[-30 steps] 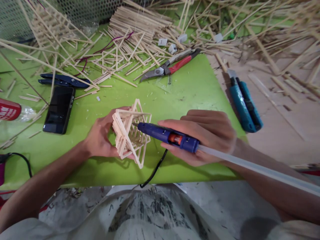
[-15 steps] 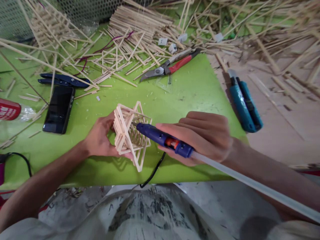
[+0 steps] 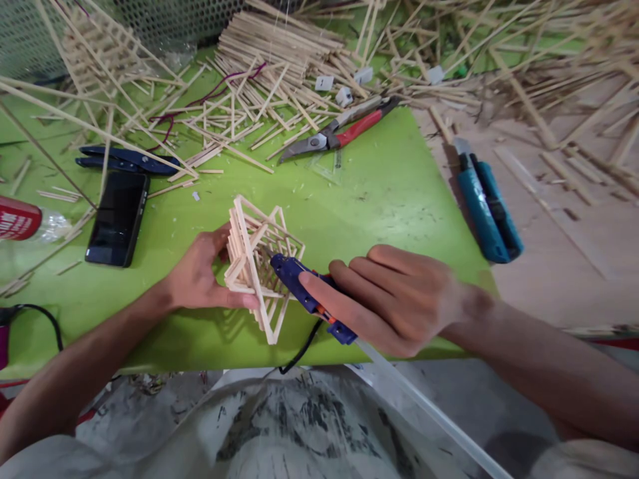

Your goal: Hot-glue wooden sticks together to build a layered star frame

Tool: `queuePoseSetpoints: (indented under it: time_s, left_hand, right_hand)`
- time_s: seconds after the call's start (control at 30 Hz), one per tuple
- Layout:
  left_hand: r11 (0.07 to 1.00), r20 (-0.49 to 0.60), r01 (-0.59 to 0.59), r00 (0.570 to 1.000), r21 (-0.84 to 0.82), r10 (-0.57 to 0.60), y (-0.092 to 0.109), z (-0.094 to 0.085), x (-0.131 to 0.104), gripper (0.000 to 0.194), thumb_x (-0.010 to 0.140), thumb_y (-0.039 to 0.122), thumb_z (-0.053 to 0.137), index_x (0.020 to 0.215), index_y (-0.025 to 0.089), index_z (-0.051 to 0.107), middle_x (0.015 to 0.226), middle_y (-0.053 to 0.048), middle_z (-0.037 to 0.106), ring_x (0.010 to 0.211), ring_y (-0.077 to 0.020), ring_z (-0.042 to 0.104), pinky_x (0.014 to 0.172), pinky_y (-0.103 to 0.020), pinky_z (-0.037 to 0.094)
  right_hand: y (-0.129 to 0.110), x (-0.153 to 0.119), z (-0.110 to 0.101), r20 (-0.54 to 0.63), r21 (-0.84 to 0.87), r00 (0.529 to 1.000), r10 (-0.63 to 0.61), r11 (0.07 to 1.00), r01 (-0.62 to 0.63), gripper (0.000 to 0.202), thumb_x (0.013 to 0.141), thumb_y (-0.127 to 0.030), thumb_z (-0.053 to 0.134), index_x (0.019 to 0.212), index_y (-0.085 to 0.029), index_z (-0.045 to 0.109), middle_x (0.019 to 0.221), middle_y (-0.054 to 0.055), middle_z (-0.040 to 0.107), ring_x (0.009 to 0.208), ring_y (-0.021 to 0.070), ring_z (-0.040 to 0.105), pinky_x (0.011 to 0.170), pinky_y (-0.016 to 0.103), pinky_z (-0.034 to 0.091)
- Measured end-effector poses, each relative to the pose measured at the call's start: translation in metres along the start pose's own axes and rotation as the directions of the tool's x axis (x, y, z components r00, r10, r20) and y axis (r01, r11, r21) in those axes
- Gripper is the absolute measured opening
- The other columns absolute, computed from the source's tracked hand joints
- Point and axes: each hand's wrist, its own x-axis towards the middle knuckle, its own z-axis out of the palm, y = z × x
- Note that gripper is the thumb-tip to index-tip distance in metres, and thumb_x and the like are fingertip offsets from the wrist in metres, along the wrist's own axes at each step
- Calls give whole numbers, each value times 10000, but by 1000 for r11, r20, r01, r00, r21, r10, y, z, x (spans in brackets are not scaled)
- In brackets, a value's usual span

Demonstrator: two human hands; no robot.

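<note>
Low over the green table, my left hand (image 3: 202, 273) grips a small openwork frame of stacked wooden sticks (image 3: 253, 269) from its left side, thumb along the near edge and other fingers partly hidden behind. My right hand (image 3: 394, 293) is wrapped around a blue hot glue gun (image 3: 299, 283), index finger stretched along its body. The gun's nozzle points into the stick frame; whether the tip touches a stick I cannot tell. A long translucent glue stick (image 3: 429, 406) sticks out of the gun's rear, and a black cord (image 3: 302, 347) runs below it.
Behind lie red-handled shears (image 3: 344, 130), heaps of wooden sticks (image 3: 284, 50) and white tags (image 3: 324, 83). At left are a black phone (image 3: 117, 219), dark blue pliers (image 3: 127, 159) and a red-labelled bottle (image 3: 20, 218). A teal utility knife (image 3: 489, 206) lies at right on a wooden board (image 3: 544, 279).
My right hand has swung the glue gun so its rear and the glue stick slope more steeply toward me. My left hand has turned the stick frame slightly.
</note>
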Motion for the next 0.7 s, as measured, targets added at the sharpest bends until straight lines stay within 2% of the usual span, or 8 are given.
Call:
queuePoseSetpoints:
  time_s: [0.1,0.3,0.47,0.7]
  left_hand:
    - [1000,14,0,1000,-21,1,0,0,0,697,765,879,719,880,197,635,810,-17,687,656,-141,571,577,-274,466]
    - [999,12,-14,1000,-33,15,-1,1,0,694,772,854,736,954,187,677,827,-17,689,648,-138,559,572,-276,457]
    - [1000,-2,-20,1000,-24,20,0,0,0,659,777,840,736,825,191,632,811,-24,673,659,-146,567,583,-286,458]
    - [999,-12,-35,999,-16,35,-2,-1,1,687,768,878,705,820,198,625,831,-31,674,658,-144,552,606,-291,485]
  right_hand:
    - [-2,0,0,8,15,1000,-15,1000,15,301,1043,-179,542,1209,31,680,616,19,602,556,147,480,483,315,306]
    - [-4,0,-1,17,15,999,-28,1000,27,356,1028,-193,574,1249,70,667,627,34,613,569,155,481,492,319,299]
    - [-3,0,-2,16,-6,999,-30,1000,30,329,1043,-202,552,1229,24,702,623,25,593,592,156,472,506,321,297]
    - [-3,-4,1,-39,-33,999,-7,999,6,278,1050,-165,514,1172,-28,723,629,29,612,588,156,480,507,329,296]
